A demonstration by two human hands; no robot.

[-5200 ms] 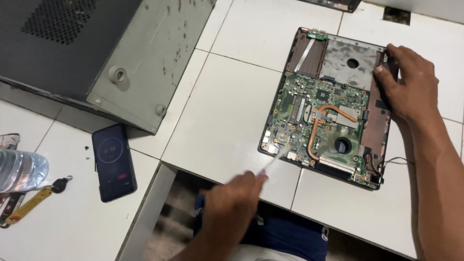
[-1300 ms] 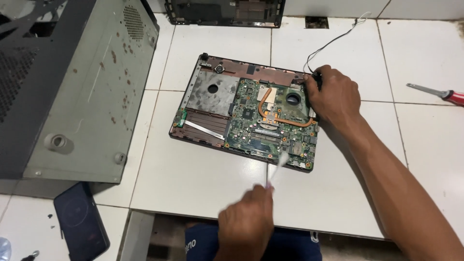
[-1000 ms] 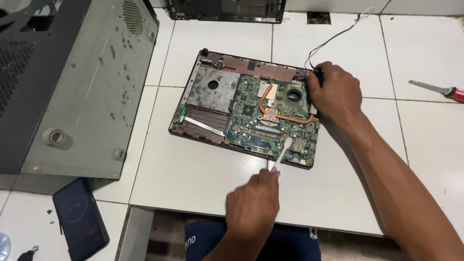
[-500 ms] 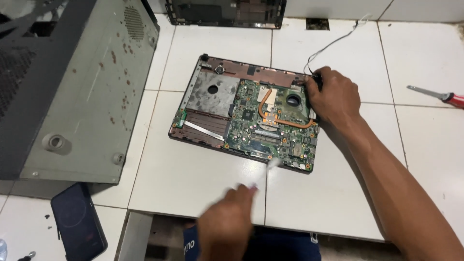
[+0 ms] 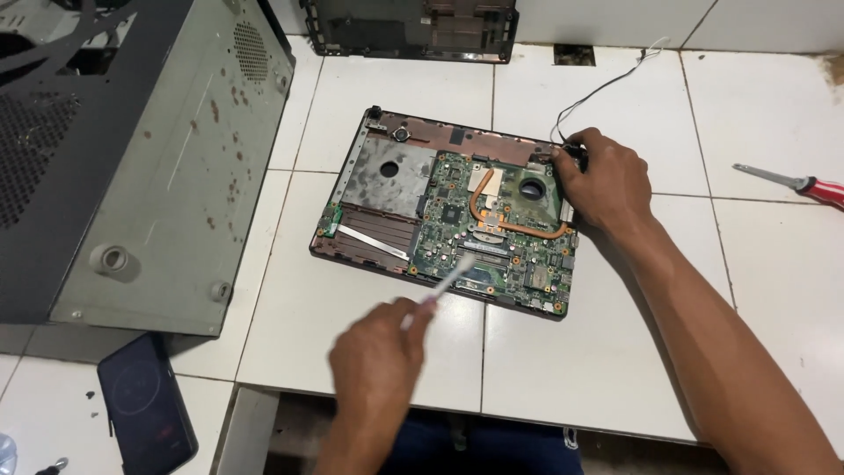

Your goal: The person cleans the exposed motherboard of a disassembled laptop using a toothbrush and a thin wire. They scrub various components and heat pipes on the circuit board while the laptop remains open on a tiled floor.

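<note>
Our left hand [image 5: 378, 361] gripped a white brush [image 5: 447, 280] over the opened laptop [image 5: 448, 215]; our right hand [image 5: 607, 180] clasped its corner, on white tiles [image 5: 747, 114].

white glazed floor tiles [image 5: 387, 88] with thin dark grout lines fill the view, lightly scuffed and lit evenly. a grey metal desktop computer case [image 5: 167, 167], spotted with rust, lies on its side at left. a dark opening [image 5: 576, 54] sits at the far tile edge.

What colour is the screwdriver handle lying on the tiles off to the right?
Red, seen in the head view: the screwdriver has a red handle and a bare metal shaft.
</note>
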